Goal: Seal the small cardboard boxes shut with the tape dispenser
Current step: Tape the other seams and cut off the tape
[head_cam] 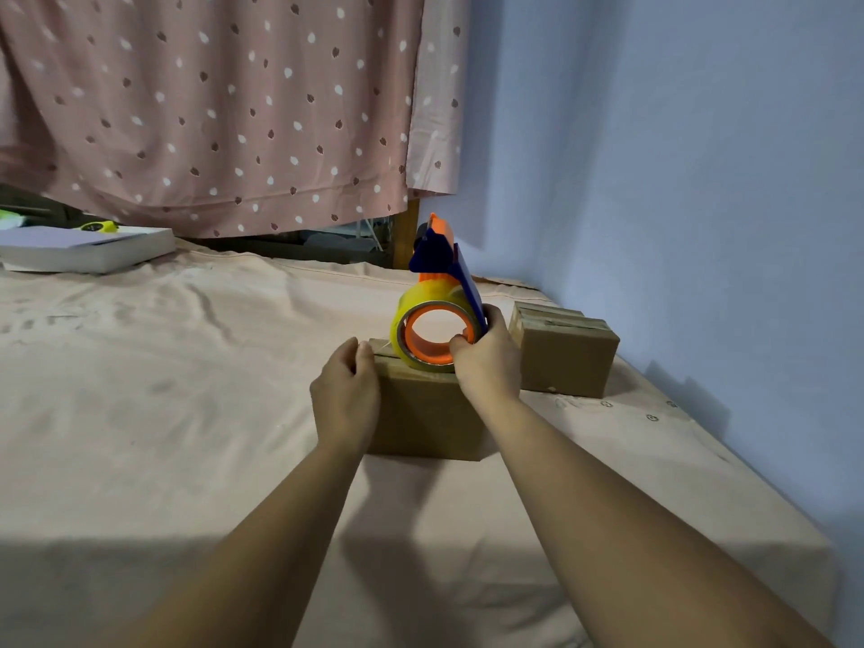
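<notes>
Here the near box (421,420) lies between the two hands on the sheet (187,367), and each grip looks chosen for a taping stroke. The left hand (346,390) cups the box's left end, fingers curled at the top corner. I judge this is to brace the light carton so it cannot skid on soft bedding. The right hand (486,360) is wrapped round the tape dispenser (439,315), fingertips hooked into the orange core, and holds the roll down on the box top just left of its knuckles. The dispenser stands tilted, its blue and orange head rising beyond the hand, probably so the tape can meet the flap seam. A thin pale line crosses the box top between the hands; whether it is seam or tape edge I cannot tell.

The box is matte brown card, rectangular and sharp-edged. The roll is glossy, translucent yellow over a hard plastic core, and the blue frame is flat and rigid. The sheet is pale pink cloth, wrinkled and yielding. A second box (565,360) of the same card sits just right of the right hand and a little beyond it. Its top shows parallel ridges, and I cannot tell whether it is sealed.
</notes>
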